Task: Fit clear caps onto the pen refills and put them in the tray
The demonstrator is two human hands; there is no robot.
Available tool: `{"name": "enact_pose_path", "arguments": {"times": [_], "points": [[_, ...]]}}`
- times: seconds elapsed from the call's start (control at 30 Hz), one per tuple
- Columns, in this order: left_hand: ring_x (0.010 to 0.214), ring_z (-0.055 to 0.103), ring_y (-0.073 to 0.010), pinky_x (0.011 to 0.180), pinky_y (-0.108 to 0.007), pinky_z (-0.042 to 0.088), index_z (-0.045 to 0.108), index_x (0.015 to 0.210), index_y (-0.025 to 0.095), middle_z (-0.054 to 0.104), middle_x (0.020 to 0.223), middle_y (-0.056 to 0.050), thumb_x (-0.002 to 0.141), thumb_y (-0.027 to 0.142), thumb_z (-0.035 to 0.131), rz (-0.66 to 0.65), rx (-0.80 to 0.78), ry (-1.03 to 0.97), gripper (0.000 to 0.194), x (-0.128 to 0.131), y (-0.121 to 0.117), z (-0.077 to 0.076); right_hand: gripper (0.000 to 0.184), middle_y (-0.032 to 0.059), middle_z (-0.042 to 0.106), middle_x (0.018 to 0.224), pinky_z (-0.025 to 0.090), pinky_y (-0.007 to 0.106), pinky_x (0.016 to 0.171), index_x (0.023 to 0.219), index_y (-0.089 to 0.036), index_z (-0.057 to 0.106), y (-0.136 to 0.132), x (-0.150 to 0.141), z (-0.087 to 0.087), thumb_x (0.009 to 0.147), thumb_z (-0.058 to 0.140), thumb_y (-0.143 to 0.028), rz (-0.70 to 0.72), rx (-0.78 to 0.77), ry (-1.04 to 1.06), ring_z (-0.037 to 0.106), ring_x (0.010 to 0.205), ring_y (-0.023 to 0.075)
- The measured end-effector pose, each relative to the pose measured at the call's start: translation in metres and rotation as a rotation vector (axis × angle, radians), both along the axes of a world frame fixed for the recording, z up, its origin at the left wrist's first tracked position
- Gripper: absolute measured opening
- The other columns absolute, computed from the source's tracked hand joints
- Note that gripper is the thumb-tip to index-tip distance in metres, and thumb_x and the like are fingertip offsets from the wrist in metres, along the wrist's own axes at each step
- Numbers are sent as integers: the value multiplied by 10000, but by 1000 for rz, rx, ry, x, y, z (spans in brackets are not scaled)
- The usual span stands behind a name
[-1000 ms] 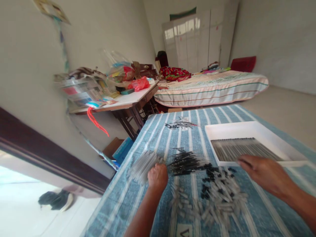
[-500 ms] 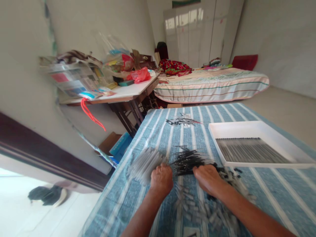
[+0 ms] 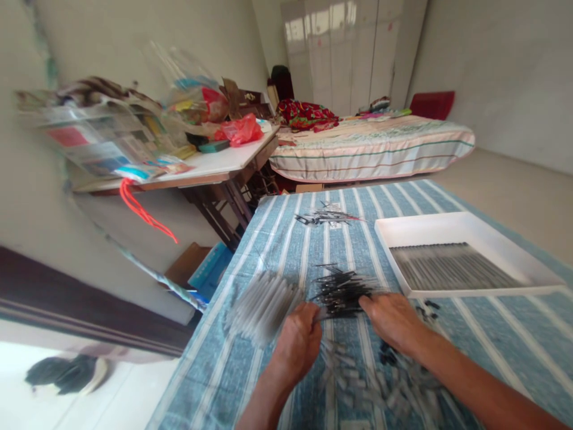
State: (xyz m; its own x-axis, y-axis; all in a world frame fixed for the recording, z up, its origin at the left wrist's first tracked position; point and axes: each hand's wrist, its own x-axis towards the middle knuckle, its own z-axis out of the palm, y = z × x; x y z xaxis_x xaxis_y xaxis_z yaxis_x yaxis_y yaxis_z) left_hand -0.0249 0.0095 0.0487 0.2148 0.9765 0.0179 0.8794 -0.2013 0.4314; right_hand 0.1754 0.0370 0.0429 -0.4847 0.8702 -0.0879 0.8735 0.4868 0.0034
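My left hand (image 3: 299, 339) is closed on a pen barrel, a translucent grey tube whose end shows at the fingertips. To its left lies a pile of similar pen barrels (image 3: 264, 307), stacked side by side. My right hand (image 3: 396, 319) pinches at the right end of a heap of black pen refills (image 3: 342, 292); its thumb and forefinger are closed on a refill there, partly hidden. Beneath and in front of the right forearm are scattered small clear caps (image 3: 353, 382) and black plugs (image 3: 387, 353), partly covered by the arm.
A white box (image 3: 474, 292) at right holds a row of grey pens (image 3: 452, 266). Several thin refills (image 3: 329, 216) lie at the back of the striped cloth (image 3: 268, 233). Beyond stand a cluttered side table (image 3: 215, 170) and a bed (image 3: 371, 161).
My right hand came from the white box leftward to the black refills and stays there. My left hand moved slightly right and nearer, off the barrel pile, with a barrel now showing. The view turned a little.
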Motion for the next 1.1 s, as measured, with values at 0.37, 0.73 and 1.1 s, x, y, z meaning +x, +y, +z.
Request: {"name": "enact_pose_path", "arguments": {"times": [0.37,0.73,1.1], "points": [[761,566,-156,679,-257,411,570,776,185,604,780,-28,830,145,407,-191,-35,-242,176,16,-1,13,174,94,672,776,381,255,623,855,-139,581,-9,15,20,797,450,-40,10,61,-2,627,752,203],[715,561,-151,641,-251,394,560,706,191,599,725,-16,845,168,399,-260,-35,-184,214,20,-6,14,169,119,652,771,384,291,614,866,-128,571,-20,15,27,828,423,-57,108,97,-46,617,720,223],[529,492,-114,483,-211,361,588,672,170,513,564,30,793,211,430,-257,-257,-330,203,39,-2,8,149,95,642,726,362,289,592,845,-140,582,-26,31,40,816,452,-73,124,131,-79,602,700,223]]}}
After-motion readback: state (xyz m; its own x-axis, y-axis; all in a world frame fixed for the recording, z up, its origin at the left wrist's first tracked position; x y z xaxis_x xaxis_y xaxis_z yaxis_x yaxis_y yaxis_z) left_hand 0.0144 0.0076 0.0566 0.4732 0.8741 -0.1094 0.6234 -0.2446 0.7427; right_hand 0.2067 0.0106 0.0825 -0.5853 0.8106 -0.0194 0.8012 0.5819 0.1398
